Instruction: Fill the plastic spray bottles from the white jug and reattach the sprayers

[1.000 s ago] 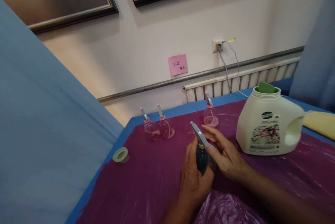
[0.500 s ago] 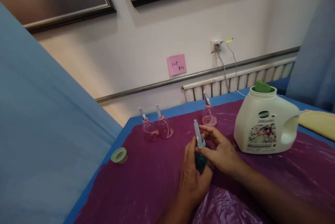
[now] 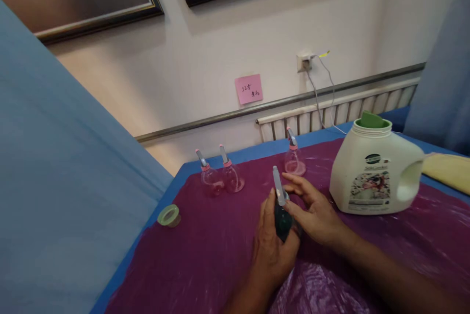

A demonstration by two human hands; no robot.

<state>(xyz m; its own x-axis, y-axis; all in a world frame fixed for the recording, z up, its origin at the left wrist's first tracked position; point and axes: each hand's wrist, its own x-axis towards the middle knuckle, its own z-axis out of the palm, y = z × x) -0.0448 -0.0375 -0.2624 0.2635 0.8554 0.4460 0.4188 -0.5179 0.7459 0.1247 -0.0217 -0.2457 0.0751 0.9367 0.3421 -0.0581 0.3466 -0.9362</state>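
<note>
1. Spread over most of the blue surface: a crinkled purple plastic sheet.
2. Upright toward the right: a cream detergent jug, probably heaviest if full, best taken by its handle.
3. Left hand: clamped around the body of the dark green spray bottle. Right hand: thumb against the grey trigger head, fingers curved behind; firmness of that grip unclear.
4. Same bottle: over the sheet, left of the jug, base hidden. Likely light, smooth, slippery if wet; best held around the body, clear of the lever.
5. Near the far edge: three clear spray bottles with pink collars, two close together, one apart.
6. On the sheet at left: a pale green cap.
</note>
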